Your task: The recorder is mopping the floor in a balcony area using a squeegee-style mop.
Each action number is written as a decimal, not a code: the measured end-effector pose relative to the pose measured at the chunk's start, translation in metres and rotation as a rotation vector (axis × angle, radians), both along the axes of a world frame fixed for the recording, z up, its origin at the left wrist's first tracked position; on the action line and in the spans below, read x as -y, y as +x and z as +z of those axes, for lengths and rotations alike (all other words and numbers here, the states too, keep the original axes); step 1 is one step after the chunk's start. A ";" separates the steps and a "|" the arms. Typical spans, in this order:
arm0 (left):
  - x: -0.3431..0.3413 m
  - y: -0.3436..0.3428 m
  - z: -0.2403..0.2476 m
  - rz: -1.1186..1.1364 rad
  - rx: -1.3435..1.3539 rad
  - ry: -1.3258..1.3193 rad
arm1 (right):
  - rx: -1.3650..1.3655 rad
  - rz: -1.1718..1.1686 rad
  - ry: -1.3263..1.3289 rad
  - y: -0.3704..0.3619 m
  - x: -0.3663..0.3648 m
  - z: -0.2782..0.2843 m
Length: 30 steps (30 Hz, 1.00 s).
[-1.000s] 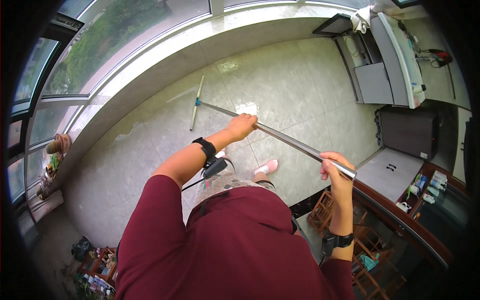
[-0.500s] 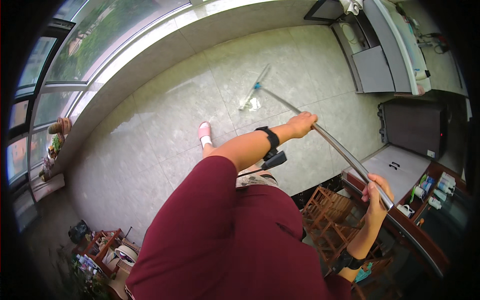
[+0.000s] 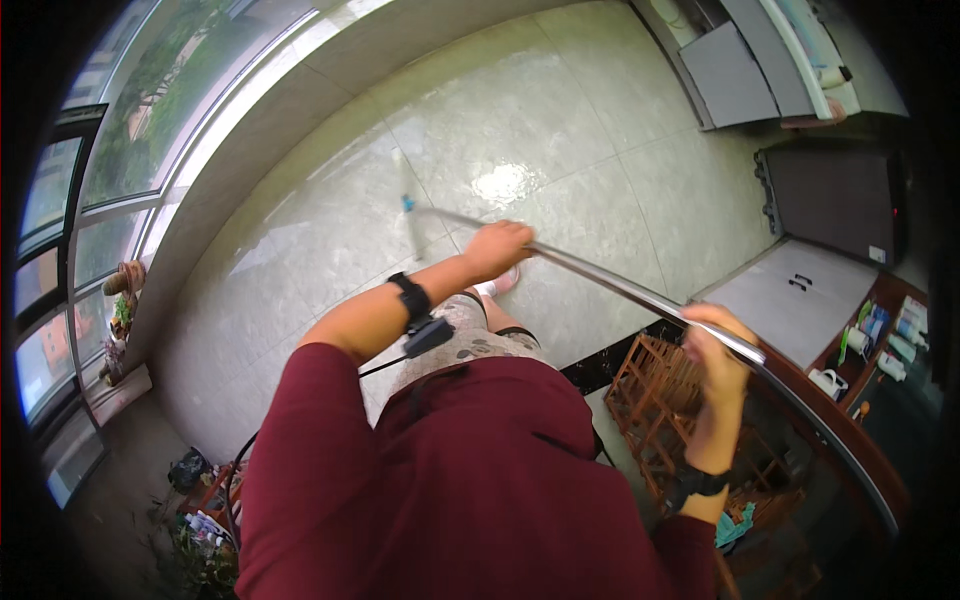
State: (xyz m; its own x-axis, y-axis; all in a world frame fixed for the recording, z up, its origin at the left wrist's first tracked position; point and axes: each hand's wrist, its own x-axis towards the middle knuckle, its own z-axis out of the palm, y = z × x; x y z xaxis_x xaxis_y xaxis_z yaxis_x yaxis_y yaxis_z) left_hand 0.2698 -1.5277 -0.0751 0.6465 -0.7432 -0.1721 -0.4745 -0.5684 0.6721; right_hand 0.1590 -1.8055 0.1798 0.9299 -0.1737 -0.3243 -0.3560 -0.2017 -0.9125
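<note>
- Glossy grey tiled floor (image 3: 330,230): fills the centre of the view; bright reflection ahead of the person.
- Framed glass windows (image 3: 140,150): along the left side, above a pale ledge.
- Dark boxy appliance (image 3: 835,205): far right, just beyond a light grey cabinet with two black handles (image 3: 790,305).
- Brown slatted wooden furniture (image 3: 650,400): lower right, below the pole; partly hidden by the right arm.
- Long-handled floor tool with a straight silver metal pole (image 3: 620,284): slants from the right hand down to the floor, ahead and to the left of the person.
- Pale narrow crossbar (image 3: 414,236): at the pole's far end, at floor level; motion-blurred, edge contact cannot be told.
- Left hand (image 3: 497,250): closed over the pole, lower down it.
- Right hand (image 3: 722,330): wrapped around the pole near its upper end; well apart from the left.
- Pink slipper (image 3: 506,282): on the floor, just below the left hand in view.
- Small blue joint (image 3: 408,203): links pole and crossbar.
</note>
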 end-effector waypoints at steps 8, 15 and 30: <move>-0.056 -0.034 -0.051 -0.062 -0.309 0.355 | -0.209 0.184 0.153 0.017 -0.030 -0.059; 0.109 -0.002 -0.003 -0.134 -0.292 0.025 | -0.076 -0.118 -0.131 0.009 0.060 0.039; 0.179 0.113 0.044 -0.055 0.099 -0.326 | 0.360 0.145 -0.629 0.045 0.040 0.101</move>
State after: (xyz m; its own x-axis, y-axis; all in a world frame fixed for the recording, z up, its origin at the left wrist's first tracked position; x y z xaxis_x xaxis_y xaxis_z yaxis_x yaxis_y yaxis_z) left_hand 0.3829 -1.7069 -0.0308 0.6059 -0.7828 0.1421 -0.5706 -0.3031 0.7633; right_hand 0.2044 -1.8456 0.2811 0.9878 -0.0933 0.1251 0.0134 -0.7477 -0.6638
